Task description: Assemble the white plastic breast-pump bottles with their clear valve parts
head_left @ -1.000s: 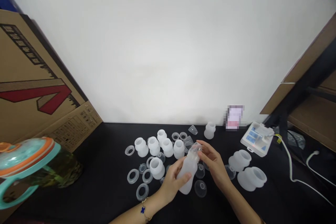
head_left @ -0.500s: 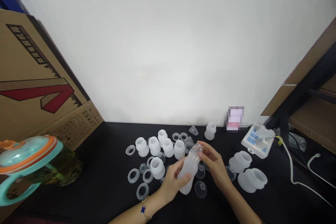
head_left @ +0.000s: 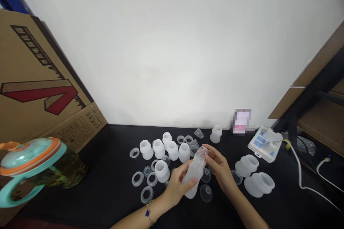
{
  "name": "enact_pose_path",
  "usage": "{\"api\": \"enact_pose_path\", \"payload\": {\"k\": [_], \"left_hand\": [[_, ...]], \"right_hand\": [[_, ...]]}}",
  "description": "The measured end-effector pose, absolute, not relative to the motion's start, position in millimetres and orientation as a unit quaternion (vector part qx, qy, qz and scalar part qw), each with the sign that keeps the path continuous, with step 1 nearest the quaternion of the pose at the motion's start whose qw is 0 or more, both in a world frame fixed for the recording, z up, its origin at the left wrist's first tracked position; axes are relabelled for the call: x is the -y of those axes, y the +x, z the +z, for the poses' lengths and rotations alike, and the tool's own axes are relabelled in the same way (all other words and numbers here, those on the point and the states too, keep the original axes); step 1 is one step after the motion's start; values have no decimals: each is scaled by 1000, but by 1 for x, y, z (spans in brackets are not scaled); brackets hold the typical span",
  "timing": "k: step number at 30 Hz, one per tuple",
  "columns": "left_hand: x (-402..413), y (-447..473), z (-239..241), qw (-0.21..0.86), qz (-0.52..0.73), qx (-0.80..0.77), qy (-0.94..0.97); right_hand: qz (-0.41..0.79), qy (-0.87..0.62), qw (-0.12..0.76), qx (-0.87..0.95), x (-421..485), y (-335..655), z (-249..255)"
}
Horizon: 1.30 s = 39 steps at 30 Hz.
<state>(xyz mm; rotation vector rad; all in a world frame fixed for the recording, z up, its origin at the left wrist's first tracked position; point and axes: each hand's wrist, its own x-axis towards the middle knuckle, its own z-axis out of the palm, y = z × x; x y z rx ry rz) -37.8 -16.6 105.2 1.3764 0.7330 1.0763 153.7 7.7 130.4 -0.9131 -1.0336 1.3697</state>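
Tilted between my hands is a frosted white baby bottle point(head_left: 192, 175). My left hand point(head_left: 179, 182) is wrapped round its body. On its top sits a clear cap point(head_left: 202, 153), and my right hand point(head_left: 217, 162) has its fingers closed round that cap. Just left of my hands stand several open white bottles, one of them a short bottle point(head_left: 162, 171). Flat translucent rings, such as this collar ring point(head_left: 147, 195), lie to the left. Clear nipples, one a dome-shaped nipple point(head_left: 206, 193), rest below and beside the held bottle.
Two wide white bottles point(head_left: 259, 184) lie at the right, near a white box point(head_left: 264, 144) with a cable. A single bottle point(head_left: 216, 134) stands by the wall. At the left are a drink jug point(head_left: 34, 168) with a turquoise lid and a cardboard box point(head_left: 40, 78).
Both hands keep their hold on the bottle and its cap, with hardly any movement. The whole view has shifted slightly.
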Motion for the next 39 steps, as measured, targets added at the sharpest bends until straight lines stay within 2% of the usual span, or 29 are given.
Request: {"api": "enact_pose_path", "payload": {"k": [18,39], "left_hand": [[18,-37,107,585,460,-317,588],[16,-38,102,581,463,-313,593]], "right_hand": [[549,-412,576,443,-8,153,127],[573,-396,567,441,-8,155,128]]}}
